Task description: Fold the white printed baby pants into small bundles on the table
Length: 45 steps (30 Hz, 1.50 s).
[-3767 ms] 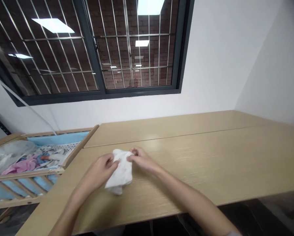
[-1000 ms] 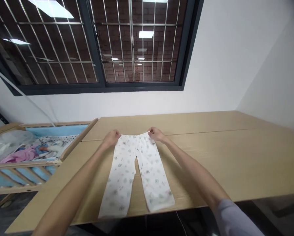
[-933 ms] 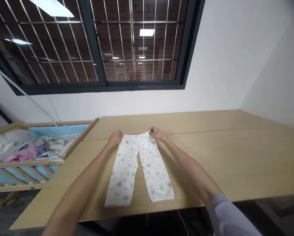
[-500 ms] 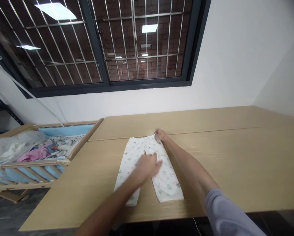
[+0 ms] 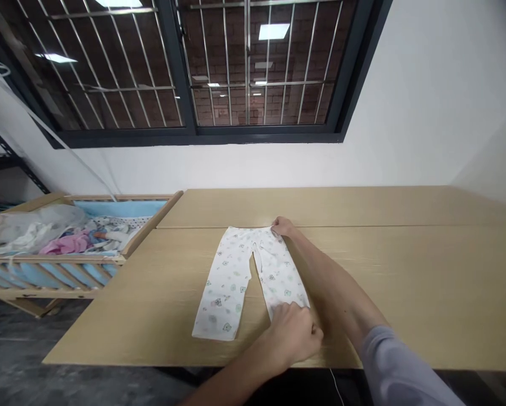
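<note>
A small pair of white printed baby trousers (image 5: 236,276) lies spread flat on the light wooden table (image 5: 405,270), waistband away from me. My right hand (image 5: 283,226) pinches the right corner of the waistband. Crossing under my right forearm, my left hand (image 5: 297,334) is closed on the hem of the right trouser leg near the table's front edge. The left leg lies untouched.
A wooden cot (image 5: 66,237) with blue lining stands to the left of the table, holding pink and white clothes and a plastic bag. A barred window (image 5: 202,62) fills the wall behind. Dark floor shows below the table's front edge.
My left hand has left the waistband's left corner and travelled down across the trousers to the hem of the right leg. My right hand has stayed on the waistband.
</note>
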Tool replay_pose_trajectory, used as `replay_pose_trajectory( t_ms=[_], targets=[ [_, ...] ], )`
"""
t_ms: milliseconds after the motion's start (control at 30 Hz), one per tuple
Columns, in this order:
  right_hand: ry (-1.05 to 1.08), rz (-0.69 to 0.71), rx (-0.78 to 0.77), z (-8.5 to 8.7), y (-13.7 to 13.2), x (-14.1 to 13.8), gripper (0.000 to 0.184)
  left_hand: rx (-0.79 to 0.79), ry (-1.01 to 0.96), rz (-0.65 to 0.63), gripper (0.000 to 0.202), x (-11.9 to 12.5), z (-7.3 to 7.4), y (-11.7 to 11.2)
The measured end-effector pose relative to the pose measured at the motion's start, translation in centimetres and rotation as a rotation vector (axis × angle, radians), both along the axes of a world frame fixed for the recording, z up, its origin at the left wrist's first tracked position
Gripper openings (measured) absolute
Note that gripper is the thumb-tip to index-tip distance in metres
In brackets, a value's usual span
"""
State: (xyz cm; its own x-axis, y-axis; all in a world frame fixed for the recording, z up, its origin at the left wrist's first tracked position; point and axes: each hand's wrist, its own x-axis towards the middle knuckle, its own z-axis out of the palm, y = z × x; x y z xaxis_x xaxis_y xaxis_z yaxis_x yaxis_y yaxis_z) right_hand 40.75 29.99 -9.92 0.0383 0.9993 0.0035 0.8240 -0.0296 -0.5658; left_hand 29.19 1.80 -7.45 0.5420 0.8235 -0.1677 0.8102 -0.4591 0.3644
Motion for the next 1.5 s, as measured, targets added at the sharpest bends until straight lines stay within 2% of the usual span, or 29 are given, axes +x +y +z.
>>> replay_pose_trajectory(
  t_ms=[100, 200, 267, 333, 433, 600, 767, 833, 900, 967, 1033, 1067, 1133, 1233, 1333, 1400, 1500],
  targets=[
    [0.018, 0.035, -0.012, 1.8, 0.2, 0.0, 0.023, -0.043, -0.245, 0.061, 0.025, -1.7, 0.9, -0.3],
    [0.027, 0.053, -0.001, 4.0, 0.3, -0.6, 0.035, -0.261, -0.565, 0.154, 0.030, -4.3, 1.9, -0.8],
    [0.032, 0.065, 0.002, 5.4, 0.5, -1.7, 0.039, -0.378, -0.740, 0.246, 0.033, -6.5, 2.2, -1.4],
    [0.032, 0.079, 0.008, 6.4, 0.6, -3.5, 0.037, -0.372, -0.821, 0.348, 0.037, -8.8, 2.2, -2.0],
    [0.013, 0.102, 0.042, 7.0, 0.6, -6.9, 0.033, -0.226, -0.760, 0.488, 0.042, -12.5, 1.8, -3.3],
    [-0.083, 0.106, 0.078, 6.1, -0.2, -12.9, 0.039, -0.007, -0.539, 0.666, 0.045, -17.2, 0.3, -5.1],
    [-0.166, 0.174, 0.077, 4.9, -1.1, -17.1, 0.035, 0.078, -0.349, 0.766, 0.041, -19.3, -1.3, -5.8],
    [-0.193, 0.199, 0.070, 4.7, -1.3, -18.0, 0.033, 0.114, -0.215, 0.794, 0.036, -19.6, -1.7, -6.0],
    [-0.213, 0.225, 0.089, 4.7, -1.7, -18.5, 0.031, 0.228, -0.064, 0.831, 0.030, -19.8, -2.0, -6.3],
    [-0.224, 0.265, 0.144, 4.9, -2.7, -18.5, 0.029, 0.459, 0.030, 0.805, 0.025, -19.7, -2.3, -6.9],
    [-0.228, 0.342, 0.204, 5.0, -4.6, -18.3, 0.031, 0.719, 0.029, 0.675, 0.023, -19.3, -2.6, -7.6],
    [-0.220, 0.422, 0.239, 4.9, -6.0, -18.1, 0.034, 0.814, 0.013, 0.586, 0.025, -18.9, -2.9, -8.0],
    [-0.178, 0.671, 0.305, 4.4, -9.6, -17.5, 0.044, 0.928, -0.005, 0.442, 0.037, -18.0, -3.6, -8.7],
    [-0.116, 1.124, 0.322, 3.0, -15.7, -16.3, 0.064, 0.983, 0.040, 0.340, 0.048, -16.7, -5.4, -9.3],
    [-0.105, 1.399, 0.260, 1.4, -20.0, -15.0, 0.069, 0.989, 0.107, 0.311, 0.050, -16.2, -7.3, -9.4],
    [-0.102, 1.450, 0.223, 0.4, -20.5, -14.4, 0.066, 0.980, 0.138, 0.307, 0.052, -16.1, -8.1, -9.5],
    [-0.134, 1.367, 0.151, -0.5, -17.5, -14.0, 0.064, 0.977, 0.164, 0.317, 0.053, -16.0, -8.2, -9.7]
  ],
)
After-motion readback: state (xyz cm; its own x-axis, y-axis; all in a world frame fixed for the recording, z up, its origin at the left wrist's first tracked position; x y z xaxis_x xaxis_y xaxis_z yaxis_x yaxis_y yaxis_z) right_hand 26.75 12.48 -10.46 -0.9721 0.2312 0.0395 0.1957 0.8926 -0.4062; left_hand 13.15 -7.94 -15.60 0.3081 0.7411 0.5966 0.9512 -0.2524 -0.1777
